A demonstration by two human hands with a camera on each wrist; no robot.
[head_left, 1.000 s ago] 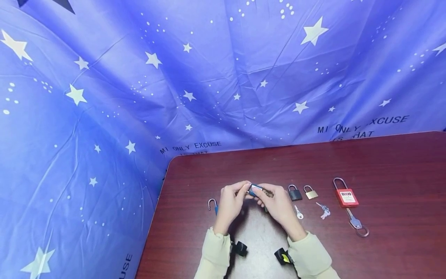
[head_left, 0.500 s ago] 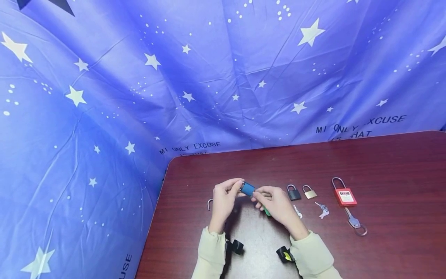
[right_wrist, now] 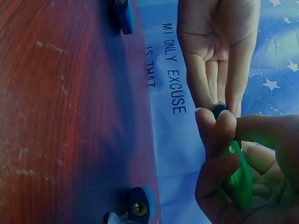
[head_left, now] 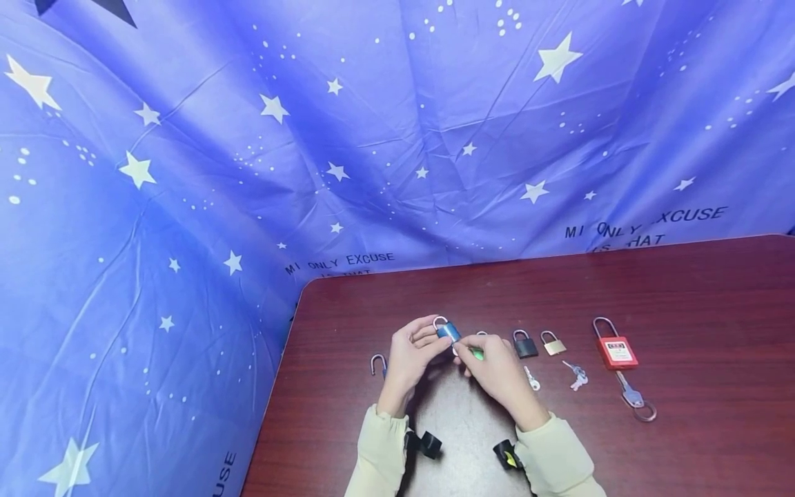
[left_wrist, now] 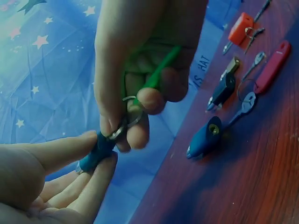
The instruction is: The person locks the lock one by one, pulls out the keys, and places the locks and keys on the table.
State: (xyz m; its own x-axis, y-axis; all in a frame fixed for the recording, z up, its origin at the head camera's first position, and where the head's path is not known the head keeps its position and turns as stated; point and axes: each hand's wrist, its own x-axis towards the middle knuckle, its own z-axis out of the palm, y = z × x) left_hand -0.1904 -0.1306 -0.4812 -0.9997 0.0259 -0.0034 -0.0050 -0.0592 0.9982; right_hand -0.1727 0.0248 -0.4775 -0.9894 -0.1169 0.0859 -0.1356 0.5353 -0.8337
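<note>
A blue padlock (head_left: 448, 333) is held up off the table, its silver shackle pointing up and away. My left hand (head_left: 410, 355) pinches the padlock's body between thumb and fingers. At the padlock's keyhole end, my right hand (head_left: 497, 362) pinches a small key (left_wrist: 116, 134), whose blade is hidden. From the key's ring hangs a green tag (right_wrist: 242, 179), tucked under my right fingers. The left wrist view shows thumb and fingers of both hands meeting at the padlock's end.
An open blue padlock (head_left: 384, 369) lies left of my left hand. Another blue padlock (left_wrist: 205, 139) stands near a key with a red tag (left_wrist: 273, 65). Rightward are a black padlock (head_left: 524, 344), a brass padlock (head_left: 553, 344), a red padlock (head_left: 617, 352) and loose keys (head_left: 577, 376).
The padlock has been turned in my hands, so its shackle now shows upward. My left fingers have shifted onto its body, while my right hand stays at its keyhole end.
</note>
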